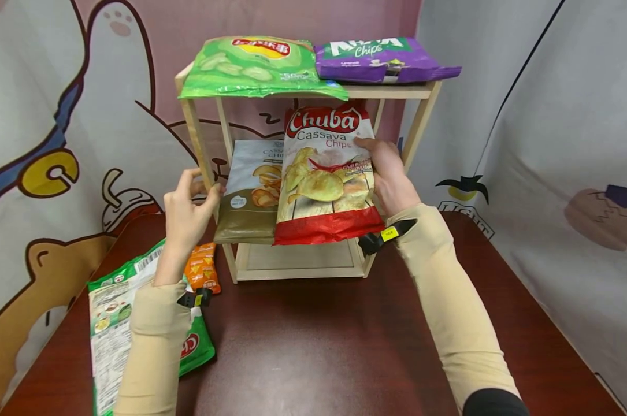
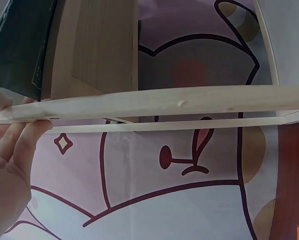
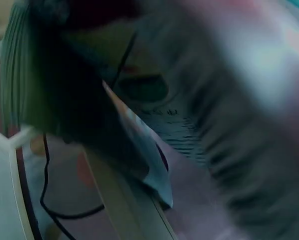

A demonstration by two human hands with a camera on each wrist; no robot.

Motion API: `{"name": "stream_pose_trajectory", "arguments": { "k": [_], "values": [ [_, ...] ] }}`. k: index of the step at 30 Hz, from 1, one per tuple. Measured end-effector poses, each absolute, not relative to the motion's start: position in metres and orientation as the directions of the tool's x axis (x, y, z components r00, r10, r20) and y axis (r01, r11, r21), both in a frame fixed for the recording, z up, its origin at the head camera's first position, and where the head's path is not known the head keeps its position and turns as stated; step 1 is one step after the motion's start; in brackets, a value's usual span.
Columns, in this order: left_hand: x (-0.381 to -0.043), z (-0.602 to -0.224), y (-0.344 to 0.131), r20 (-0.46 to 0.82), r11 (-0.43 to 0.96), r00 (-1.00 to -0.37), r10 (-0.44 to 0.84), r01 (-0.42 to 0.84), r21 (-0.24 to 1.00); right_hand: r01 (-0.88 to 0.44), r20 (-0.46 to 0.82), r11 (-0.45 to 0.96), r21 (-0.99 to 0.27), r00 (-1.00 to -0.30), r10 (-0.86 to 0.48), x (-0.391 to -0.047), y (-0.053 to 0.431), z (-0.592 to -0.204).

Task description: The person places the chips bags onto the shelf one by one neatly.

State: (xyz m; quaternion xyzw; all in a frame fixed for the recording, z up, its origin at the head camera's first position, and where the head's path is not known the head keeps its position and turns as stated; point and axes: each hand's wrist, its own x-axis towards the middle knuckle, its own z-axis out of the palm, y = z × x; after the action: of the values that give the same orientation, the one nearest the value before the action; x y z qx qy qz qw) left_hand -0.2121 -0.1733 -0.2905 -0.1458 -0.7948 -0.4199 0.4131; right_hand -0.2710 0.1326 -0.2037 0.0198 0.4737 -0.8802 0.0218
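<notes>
Facing head view alone, Chuba bag [image 1: 326,190] reads plainly.

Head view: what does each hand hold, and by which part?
The right hand holds the red Chuba bag by its right edge; the left hand grips the front left wooden post midway.

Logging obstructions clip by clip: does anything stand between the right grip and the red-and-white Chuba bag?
Nothing visible does: the right grip holds the Chuba bag directly at its right edge.
</notes>
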Motion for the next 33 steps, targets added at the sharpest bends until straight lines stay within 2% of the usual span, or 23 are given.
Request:
{"name": "stream_pose_trajectory", "arguments": {
  "k": [7,12,18,23,28,33],
  "values": [
    [-0.212,-0.29,-0.173,0.773,0.613,-0.623,-0.118,0.567,0.55,0.008,-0.011,-0.173,-0.985,-1.0,0.013,-0.277,0.136,-0.209],
    [-0.211,-0.291,-0.173,0.769,0.61,-0.628,-0.123,0.563,0.557,-0.018,0.019,0.009,-1.0,-0.999,0.027,-0.278,0.138,-0.212],
    [-0.212,-0.291,-0.173,0.769,0.607,-0.628,-0.115,0.568,0.555,-0.119,0.132,0.22,-0.968,-0.99,0.049,-0.276,0.137,-0.213],
    [-0.211,-0.291,-0.173,0.764,0.601,-0.635,-0.114,0.568,0.562,-0.23,0.257,0.455,-0.86,-0.966,-0.003,-0.271,0.138,-0.21],
    [-0.211,-0.291,-0.173,0.761,0.595,-0.64,-0.111,0.57,0.567,-0.279,0.284,0.711,-0.645,-0.952,-0.115,-0.262,0.143,-0.205],
    [-0.211,-0.291,-0.174,0.763,0.591,-0.636,-0.112,0.575,0.566,-0.403,0.321,0.777,-0.484,-0.908,-0.27,-0.248,0.146,-0.204]
  ]
}}
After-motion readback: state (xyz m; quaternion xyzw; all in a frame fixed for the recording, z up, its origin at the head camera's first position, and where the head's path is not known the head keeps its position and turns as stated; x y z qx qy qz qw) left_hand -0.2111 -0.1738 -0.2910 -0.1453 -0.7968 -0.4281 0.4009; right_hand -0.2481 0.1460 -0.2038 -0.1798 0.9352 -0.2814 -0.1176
